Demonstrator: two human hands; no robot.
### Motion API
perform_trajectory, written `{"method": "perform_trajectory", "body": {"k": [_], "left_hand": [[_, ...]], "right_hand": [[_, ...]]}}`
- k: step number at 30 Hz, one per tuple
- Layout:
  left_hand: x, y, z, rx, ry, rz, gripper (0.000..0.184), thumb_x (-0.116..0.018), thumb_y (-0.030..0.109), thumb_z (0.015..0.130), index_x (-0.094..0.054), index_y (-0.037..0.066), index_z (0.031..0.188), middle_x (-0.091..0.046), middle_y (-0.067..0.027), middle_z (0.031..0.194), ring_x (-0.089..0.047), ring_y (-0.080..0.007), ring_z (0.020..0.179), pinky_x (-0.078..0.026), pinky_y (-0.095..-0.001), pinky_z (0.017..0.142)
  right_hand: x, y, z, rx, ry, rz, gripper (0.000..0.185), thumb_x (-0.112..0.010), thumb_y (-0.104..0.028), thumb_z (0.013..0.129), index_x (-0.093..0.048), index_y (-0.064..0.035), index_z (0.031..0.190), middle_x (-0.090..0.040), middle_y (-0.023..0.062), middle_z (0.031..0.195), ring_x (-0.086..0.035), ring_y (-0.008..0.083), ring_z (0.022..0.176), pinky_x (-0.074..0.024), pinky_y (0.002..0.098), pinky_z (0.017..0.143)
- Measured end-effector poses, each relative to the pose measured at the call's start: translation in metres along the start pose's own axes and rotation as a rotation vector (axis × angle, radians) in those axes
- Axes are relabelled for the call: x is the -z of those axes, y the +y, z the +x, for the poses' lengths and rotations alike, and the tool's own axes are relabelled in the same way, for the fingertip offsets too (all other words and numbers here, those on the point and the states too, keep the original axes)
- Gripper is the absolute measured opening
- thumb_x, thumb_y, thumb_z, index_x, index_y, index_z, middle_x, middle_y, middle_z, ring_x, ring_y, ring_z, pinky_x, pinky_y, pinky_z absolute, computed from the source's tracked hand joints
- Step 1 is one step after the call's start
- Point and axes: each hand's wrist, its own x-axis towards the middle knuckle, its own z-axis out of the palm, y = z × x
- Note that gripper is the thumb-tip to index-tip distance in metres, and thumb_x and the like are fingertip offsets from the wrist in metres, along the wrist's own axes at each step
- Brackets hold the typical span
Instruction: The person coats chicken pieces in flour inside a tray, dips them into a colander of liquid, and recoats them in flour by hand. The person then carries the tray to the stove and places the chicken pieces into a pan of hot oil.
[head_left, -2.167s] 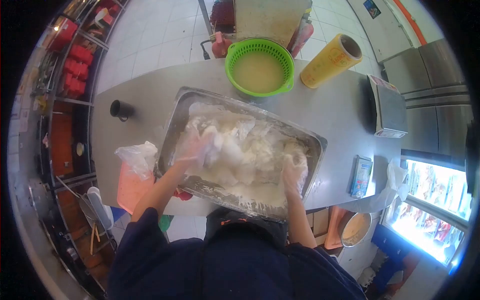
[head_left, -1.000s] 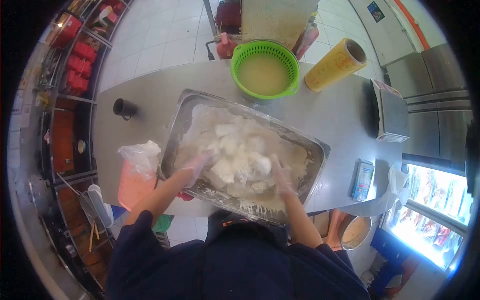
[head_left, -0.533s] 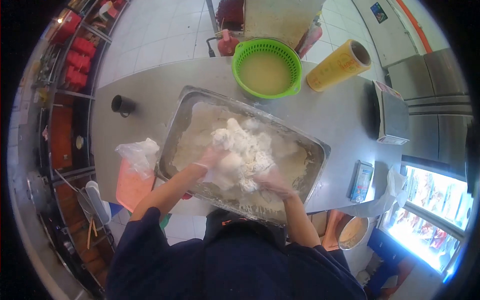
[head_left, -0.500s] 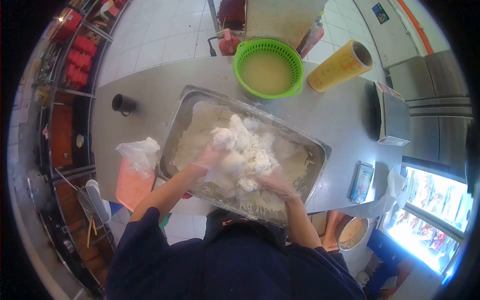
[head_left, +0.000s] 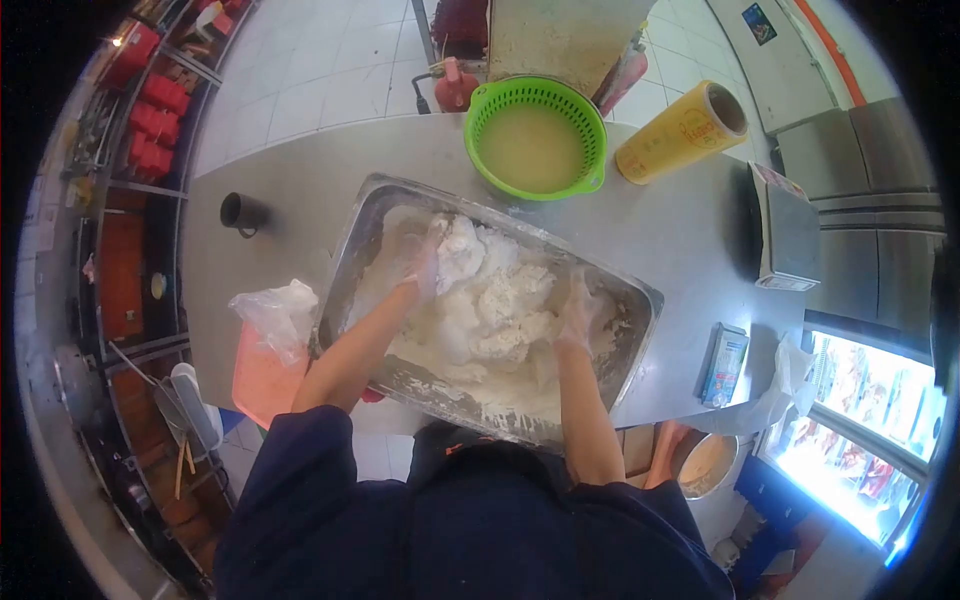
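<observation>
A deep metal tray [head_left: 480, 203] holds white flour [head_left: 400, 225] and a heap of flour-coated lumps [head_left: 515, 300], which look like pieces of meat. My left hand [head_left: 425, 265], in a thin clear glove, lies against the left side of the heap, fingers stretched up beside a coated lump [head_left: 460, 250]. On the other side, my right hand [head_left: 577, 310], gloved likewise, has its fingers extended into the flour by the right of the heap. The fingertips of both hands are partly hidden by flour and blur.
Behind the tray stands a green basket [head_left: 482, 165] with cloudy liquid inside, beside a yellow wrap roll [head_left: 680, 135]. A dark mug [head_left: 243, 212], a plastic bag [head_left: 280, 315] over a pink board [head_left: 262, 375], a scale [head_left: 785, 230] and a blue box [head_left: 725, 368] sit on the metal table [head_left: 690, 270].
My hands have moved apart and away from my body, the left up-left, the right up-right. The coated lumps have shifted and heaped together between them.
</observation>
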Motion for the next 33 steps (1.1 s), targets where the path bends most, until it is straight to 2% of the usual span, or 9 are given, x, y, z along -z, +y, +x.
{"method": "perform_trajectory", "body": {"k": [5,8,11,14,20,23,26,29,33], "left_hand": [[-0.001,0.001,0.0,0.067,-0.484,-0.493,0.059,-0.053,0.058,0.1,-0.066,0.007,0.127,-0.072,-0.0099,0.119,-0.072,-0.0265,0.101,-0.059,-0.0408,0.09],[0.012,-0.024,0.031,0.041,-0.749,-0.592,0.053,-0.053,0.054,0.102,-0.068,0.008,0.123,-0.072,-0.0084,0.115,-0.072,-0.0237,0.096,-0.059,-0.0396,0.087],[0.027,0.011,-0.028,-0.008,-0.633,-0.496,0.045,-0.053,0.045,0.104,-0.067,0.007,0.124,-0.071,-0.0072,0.111,-0.07,-0.0219,0.094,-0.059,-0.0374,0.086],[0.053,-0.005,-0.06,-0.134,-0.339,-0.153,0.04,-0.056,0.037,0.103,-0.065,0.005,0.126,-0.069,-0.007,0.111,-0.068,-0.0198,0.099,-0.057,-0.0355,0.087],[0.072,-0.017,-0.136,-0.486,-0.067,0.449,0.055,-0.07,0.034,0.096,-0.054,0.002,0.137,-0.063,-0.013,0.128,-0.064,-0.0215,0.113,-0.052,-0.0397,0.097],[0.082,-0.017,-0.142,-0.322,0.016,0.795,0.071,-0.07,0.049,0.093,-0.049,0.004,0.143,-0.058,-0.014,0.14,-0.062,-0.0245,0.118,-0.048,-0.0427,0.102],[0.092,-0.043,-0.112,0.224,-0.116,0.473,0.071,-0.064,0.062,0.093,-0.055,0.01,0.141,-0.062,-0.009,0.138,-0.063,-0.0241,0.117,-0.047,-0.0399,0.102],[0.085,-0.049,-0.096,0.431,-0.335,0.039,0.063,-0.061,0.063,0.094,-0.064,0.014,0.134,-0.069,-0.0026,0.129,-0.064,-0.0203,0.116,-0.048,-0.0365,0.097],[0.06,-0.044,-0.105,0.494,-0.387,-0.176,0.05,-0.057,0.052,0.1,-0.068,0.013,0.128,-0.075,-0.003,0.115,-0.071,-0.019,0.101,-0.057,-0.0393,0.088]], "right_hand": [[-0.019,0.006,0.024,0.546,-0.655,-0.448,0.072,-0.053,-0.052,0.103,-0.041,-0.0026,0.154,-0.057,0.0143,0.146,-0.056,0.0284,0.131,-0.048,0.0434,0.107],[-0.065,-0.026,0.033,-0.649,-1.143,0.646,0.065,-0.054,-0.049,0.102,-0.051,-0.0063,0.15,-0.05,0.0158,0.154,-0.044,0.0273,0.144,-0.041,0.0368,0.114],[-0.059,-0.008,0.017,-0.388,-0.902,0.228,0.059,-0.061,-0.046,0.099,-0.057,-0.0075,0.144,-0.064,0.0154,0.138,-0.06,0.0299,0.127,-0.0479,0.0401,0.107],[-0.01,-0.062,-0.027,0.098,-1.277,-0.093,0.062,-0.07,-0.047,0.092,-0.062,-0.0065,0.138,-0.07,0.0179,0.126,-0.067,0.0355,0.112,-0.049,0.0437,0.103],[0.048,-0.05,-0.094,1.198,-0.597,-0.69,0.044,-0.064,-0.034,0.094,-0.068,-0.0028,0.125,-0.068,0.0248,0.117,-0.064,0.0427,0.106,-0.048,0.0472,0.101],[0.086,-0.05,-0.082,0.478,-1.157,-0.788,0.042,-0.063,-0.032,0.094,-0.067,-0.0003,0.12,-0.068,0.0236,0.117,-0.064,0.04,0.107,-0.0475,0.0449,0.101],[0.086,0.047,-0.057,0.456,-0.835,0.061,0.052,-0.066,-0.044,0.093,-0.068,-0.0005,0.121,-0.069,0.0191,0.118,-0.064,0.0335,0.11,-0.0462,0.0428,0.102],[0.065,0.072,-0.046,0.214,-0.288,-0.259,0.063,-0.061,-0.054,0.096,-0.065,-0.0014,0.13,-0.068,0.0156,0.125,-0.063,0.0283,0.115,-0.0455,0.0402,0.102],[0.042,0.076,-0.033,-0.168,-0.89,0.145,0.067,-0.056,-0.046,0.1,-0.046,-0.0034,0.15,-0.058,0.016,0.143,-0.056,0.0251,0.13,-0.0432,0.0382,0.11]]}}
